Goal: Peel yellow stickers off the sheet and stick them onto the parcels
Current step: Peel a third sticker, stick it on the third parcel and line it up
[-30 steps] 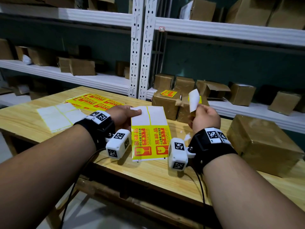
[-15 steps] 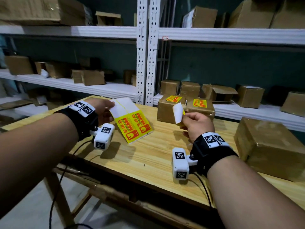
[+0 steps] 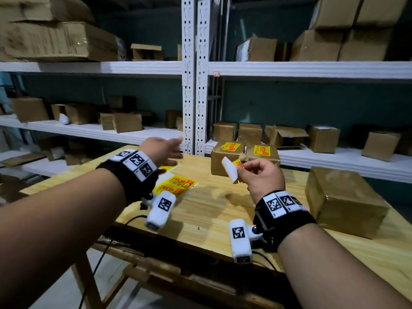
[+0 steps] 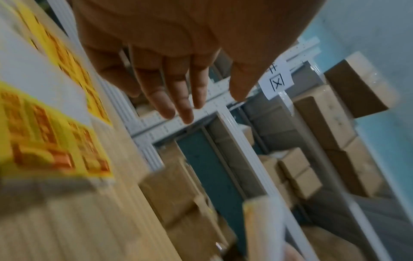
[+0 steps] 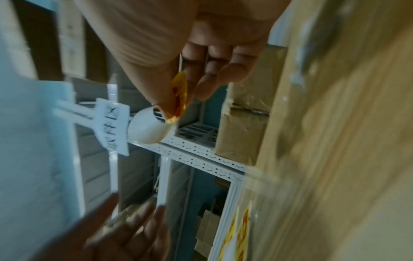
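My right hand (image 3: 249, 172) pinches a peeled yellow sticker (image 3: 229, 169) that curls so its white back shows; the right wrist view has the sticker (image 5: 178, 96) between thumb and fingers. It hangs just in front of two brown parcels (image 3: 225, 162) that each carry a yellow sticker (image 3: 230, 146) on top. The sticker sheet (image 3: 178, 185) lies flat on the wooden table (image 3: 211, 210), partly under my left wrist. My left hand (image 3: 166, 150) hovers above the sheet (image 4: 44, 134) with fingers (image 4: 178, 98) straight and empty.
A large brown parcel (image 3: 343, 200) sits on the table at the right. White metal shelving (image 3: 191, 70) stands behind the table, loaded with several cardboard boxes (image 3: 323, 139). A second sheet edge (image 3: 167, 168) peeks out under my left hand.
My left hand let go of the sticker sheet, which now lies on the table, and reached forward with open fingers. My right hand stayed near the stickered parcels, still pinching the sticker.
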A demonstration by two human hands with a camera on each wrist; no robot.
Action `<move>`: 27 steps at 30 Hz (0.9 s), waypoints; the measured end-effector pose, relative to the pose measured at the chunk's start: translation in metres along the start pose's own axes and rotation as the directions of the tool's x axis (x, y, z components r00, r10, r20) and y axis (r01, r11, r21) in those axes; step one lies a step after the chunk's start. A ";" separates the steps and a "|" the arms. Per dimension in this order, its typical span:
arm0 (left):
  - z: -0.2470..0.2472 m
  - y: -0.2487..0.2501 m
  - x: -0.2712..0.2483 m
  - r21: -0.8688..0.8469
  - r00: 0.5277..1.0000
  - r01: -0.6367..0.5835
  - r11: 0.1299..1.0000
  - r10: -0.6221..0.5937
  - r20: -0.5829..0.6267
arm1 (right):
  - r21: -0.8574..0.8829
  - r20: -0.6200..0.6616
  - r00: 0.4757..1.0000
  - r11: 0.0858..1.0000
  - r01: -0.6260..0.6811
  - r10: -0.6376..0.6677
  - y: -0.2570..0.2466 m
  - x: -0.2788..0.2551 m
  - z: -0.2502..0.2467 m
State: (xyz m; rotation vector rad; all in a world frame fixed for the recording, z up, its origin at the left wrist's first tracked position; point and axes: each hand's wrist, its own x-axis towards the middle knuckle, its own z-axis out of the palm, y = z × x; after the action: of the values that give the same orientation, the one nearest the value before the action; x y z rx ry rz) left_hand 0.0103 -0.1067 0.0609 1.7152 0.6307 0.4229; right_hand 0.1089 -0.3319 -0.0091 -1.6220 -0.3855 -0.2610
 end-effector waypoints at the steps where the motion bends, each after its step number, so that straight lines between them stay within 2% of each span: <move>1: 0.012 0.009 -0.012 0.007 0.991 0.051 0.999 -0.052 0.122 | -0.036 -0.005 0.998 0.998 0.059 -0.059 -0.009 -0.005 -0.007; 3: 0.034 0.022 -0.037 0.022 0.939 0.101 0.995 -0.103 0.327 | -0.127 0.008 0.986 0.978 0.165 -0.166 -0.024 -0.016 -0.024; 5: 0.054 0.029 -0.059 0.052 0.874 0.093 0.994 -0.106 0.474 | -0.213 -0.014 0.970 0.949 0.233 -0.241 -0.035 -0.027 -0.050; 9: 0.097 0.039 -0.100 0.086 0.793 0.047 0.995 -0.090 0.603 | -0.322 -0.100 0.951 0.913 0.248 -0.294 -0.043 -0.042 -0.104; 11: 0.121 0.044 -0.117 0.108 0.771 0.025 0.994 -0.088 0.631 | -0.365 -0.125 0.949 0.903 0.226 -0.288 -0.045 -0.046 -0.129; 16: 0.166 0.050 -0.142 0.156 0.766 -0.099 0.983 -0.025 0.642 | -0.387 -0.126 0.957 0.901 0.197 -0.263 -0.053 -0.047 -0.185; 19: 0.181 0.056 -0.148 0.130 0.787 -0.089 0.988 -0.011 0.617 | -0.359 -0.151 0.954 0.914 0.191 -0.258 -0.058 -0.042 -0.210; 24: 0.208 0.059 -0.134 0.034 0.842 -0.221 0.975 0.173 0.512 | -0.344 -0.126 0.966 0.923 0.171 -0.225 -0.063 -0.029 -0.236; 27: 0.221 0.066 -0.122 0.075 0.837 -0.314 0.947 0.238 0.492 | -0.429 -0.093 0.968 0.887 0.172 -0.232 -0.068 -0.010 -0.247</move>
State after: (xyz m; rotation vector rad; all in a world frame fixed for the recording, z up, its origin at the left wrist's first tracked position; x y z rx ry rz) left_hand 0.0563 -0.3630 0.0792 1.9739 0.0498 0.1351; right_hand 0.0880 -0.5744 0.0714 -1.9716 -0.4086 -0.6528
